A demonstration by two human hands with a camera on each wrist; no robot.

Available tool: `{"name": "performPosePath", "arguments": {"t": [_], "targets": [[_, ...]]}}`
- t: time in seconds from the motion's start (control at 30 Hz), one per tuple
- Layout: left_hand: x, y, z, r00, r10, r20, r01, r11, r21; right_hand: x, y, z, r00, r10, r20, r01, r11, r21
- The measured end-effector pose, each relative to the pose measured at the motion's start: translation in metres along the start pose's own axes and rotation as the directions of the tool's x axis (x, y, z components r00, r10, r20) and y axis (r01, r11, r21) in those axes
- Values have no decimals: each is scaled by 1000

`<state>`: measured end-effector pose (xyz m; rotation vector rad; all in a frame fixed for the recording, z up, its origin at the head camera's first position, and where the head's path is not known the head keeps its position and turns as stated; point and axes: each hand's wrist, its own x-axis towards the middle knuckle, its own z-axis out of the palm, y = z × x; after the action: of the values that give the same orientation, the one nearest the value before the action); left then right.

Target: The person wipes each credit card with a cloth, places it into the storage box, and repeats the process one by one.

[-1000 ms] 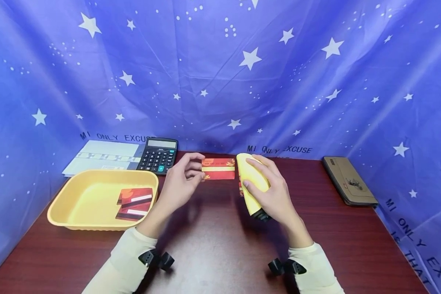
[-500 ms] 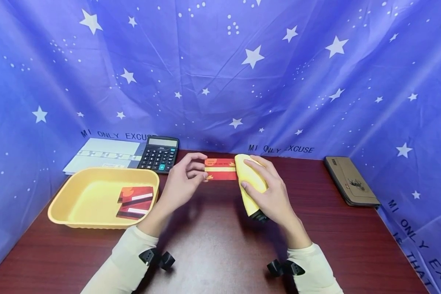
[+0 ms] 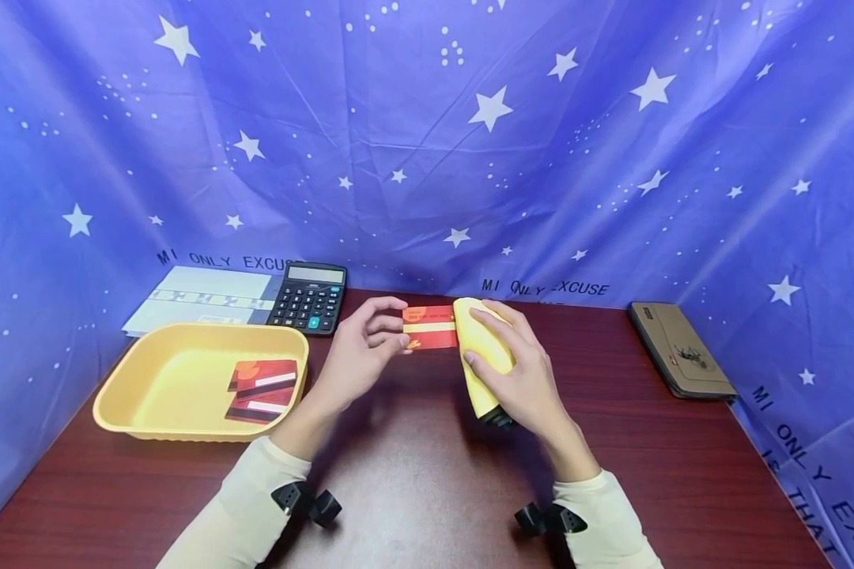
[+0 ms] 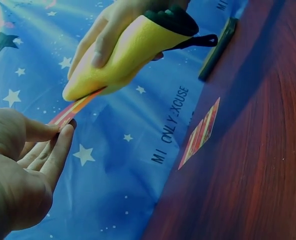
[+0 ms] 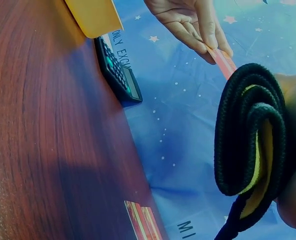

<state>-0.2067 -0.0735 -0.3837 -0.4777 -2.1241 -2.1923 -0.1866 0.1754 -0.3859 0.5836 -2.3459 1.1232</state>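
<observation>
Both forearms, in pale sleeves [image 3: 249, 490], reach forward and lean inward above the dark table [image 3: 427, 506]. The left hand [image 3: 359, 352] pinches one red card [image 3: 428, 328] by its left edge, between the thumb and the fingertips; its fingers are bent, and in the left wrist view the palm side is seen. The right hand [image 3: 525, 359] grips a folded yellow cloth [image 3: 487, 348], with the back of the hand upward, the thumb on one side and the fingers on the other. The cloth's fold covers the right end of this card, so the card stands between the two hands. Two other cards [image 4: 200, 134] lie on the table below. The yellow basin [image 3: 167, 387] is beside the left forearm.
</observation>
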Motion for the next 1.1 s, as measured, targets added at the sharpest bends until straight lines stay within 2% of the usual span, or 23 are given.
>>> {"name": "performPosePath", "arguments": {"t": [0.3,0.5,1.1], "targets": [[-2,0,6,1000,-22,8,23,999,-49,-1,-4,5,1000,-19,-7,19,1000,-17],[-3,0,10,1000,-2,25,4,997,-82,-3,-8,11,1000,-27,9,27,999,-22],[-5,-5,17,999,13,52,-9,997,-83,-9,-18,25,995,-83,60,85,996,-26]]}}
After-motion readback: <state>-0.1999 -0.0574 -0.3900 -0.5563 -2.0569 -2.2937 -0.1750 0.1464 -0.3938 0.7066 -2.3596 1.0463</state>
